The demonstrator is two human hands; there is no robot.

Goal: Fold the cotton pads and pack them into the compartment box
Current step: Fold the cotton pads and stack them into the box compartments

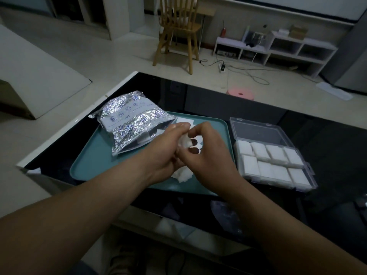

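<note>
Pad: small white cotton pad (183, 141), soft, limp, feather-light, held between my hands above the teal plastic tray (95, 159).
Hold: I'd pinch its edges lightly, since it likely crumples.
Left hand (164, 149): narrow, holding the pad.
Right hand (208, 157): curled fingertips pinching it.
Spare pads (181, 175): fluffy heap on the tray.
Box: clear hard plastic compartment box (274, 165) on the glossy black counter (327, 147), looks full.
Bag: crinkled silver foil bag (129, 124).

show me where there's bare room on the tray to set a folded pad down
Free: on the tray, the near-left corner between the foil bag and the front rim, and a strip along the right edge beside the box. Crowded: mid-tray, where the left hand and right hand hold a pad over loose pads. Every box compartment looks full.
</note>
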